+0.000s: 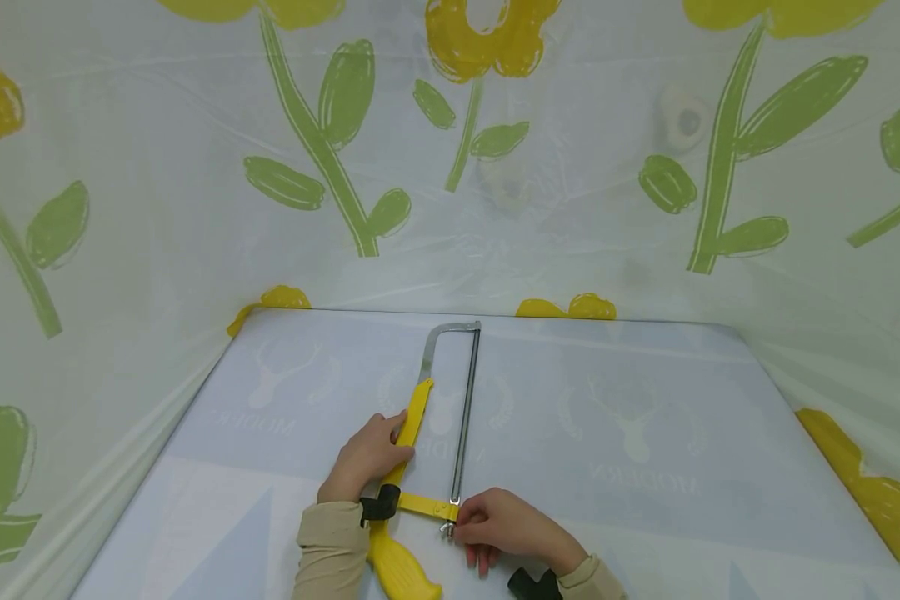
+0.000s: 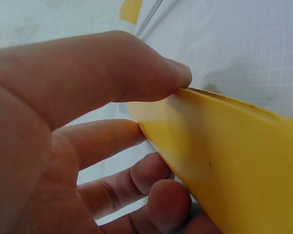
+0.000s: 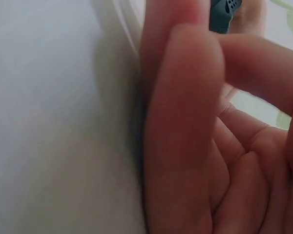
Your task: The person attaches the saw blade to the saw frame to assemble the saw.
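A hacksaw with a yellow frame, a grey metal front bow and a yellow handle lies on the table, its bow pointing away from me. My left hand holds the yellow frame bar between thumb and fingers, as the left wrist view shows up close. The blade runs along the right side. At its near end sits a small metal wing nut. Thumb and forefinger of my right hand pinch at this nut, their tips partly covering it. In the right wrist view, curled fingers hide the nut.
The white table carries faint deer-head prints and lettering. Behind and beside it hangs a pale curtain with yellow flowers and green leaves. Black wrist straps and beige sleeves show on the arms.
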`<state>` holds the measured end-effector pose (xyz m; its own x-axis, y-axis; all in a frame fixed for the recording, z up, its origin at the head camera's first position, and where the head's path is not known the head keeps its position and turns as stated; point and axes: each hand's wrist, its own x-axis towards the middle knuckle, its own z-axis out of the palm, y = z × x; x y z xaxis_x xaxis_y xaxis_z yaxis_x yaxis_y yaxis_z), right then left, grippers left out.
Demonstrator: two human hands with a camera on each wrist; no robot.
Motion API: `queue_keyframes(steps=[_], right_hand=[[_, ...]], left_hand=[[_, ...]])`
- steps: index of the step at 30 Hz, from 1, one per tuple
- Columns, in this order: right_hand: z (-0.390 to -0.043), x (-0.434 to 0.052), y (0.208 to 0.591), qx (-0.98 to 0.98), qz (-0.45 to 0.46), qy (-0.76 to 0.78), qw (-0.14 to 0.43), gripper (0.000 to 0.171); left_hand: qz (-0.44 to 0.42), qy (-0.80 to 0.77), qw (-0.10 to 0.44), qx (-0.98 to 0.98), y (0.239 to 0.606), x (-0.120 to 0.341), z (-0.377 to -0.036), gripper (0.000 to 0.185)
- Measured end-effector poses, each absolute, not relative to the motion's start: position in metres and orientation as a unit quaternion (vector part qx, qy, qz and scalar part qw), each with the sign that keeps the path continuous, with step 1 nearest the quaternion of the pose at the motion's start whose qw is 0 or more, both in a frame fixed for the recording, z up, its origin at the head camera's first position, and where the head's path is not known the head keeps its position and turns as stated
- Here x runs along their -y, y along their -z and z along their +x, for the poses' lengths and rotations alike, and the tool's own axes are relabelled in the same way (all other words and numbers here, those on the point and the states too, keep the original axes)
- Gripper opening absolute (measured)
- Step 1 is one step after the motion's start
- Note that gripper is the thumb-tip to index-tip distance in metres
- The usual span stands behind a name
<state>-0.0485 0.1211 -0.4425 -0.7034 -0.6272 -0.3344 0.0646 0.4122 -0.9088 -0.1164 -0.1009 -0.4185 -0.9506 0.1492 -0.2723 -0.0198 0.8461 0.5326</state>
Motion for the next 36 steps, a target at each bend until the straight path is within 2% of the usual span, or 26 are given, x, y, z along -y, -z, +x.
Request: queue_keyframes(steps=[16,29,36], right_hand=[[-0.0480,-0.1211,0.4435,-0.777,-0.146,0.512,0.337,0.015],[-0.0466,-0.1196,0.4411,-0.767,-0.169,0.517,0.340,0.020],[-0.0474,-0.1151,0.4377,-0.773,-0.160,0.515,0.334,0.028]], left_hand=[[0.035,-0.277,0.156,-0.947,0.4173,0.0986,-0.1154,0.064],[0.038,-0.276,0.155,-0.948,0.4174,0.1001,-0.1173,0.064],[0.039,-0.278,0.154,-0.947,0.4165,0.1019,-0.1200,0.064]])
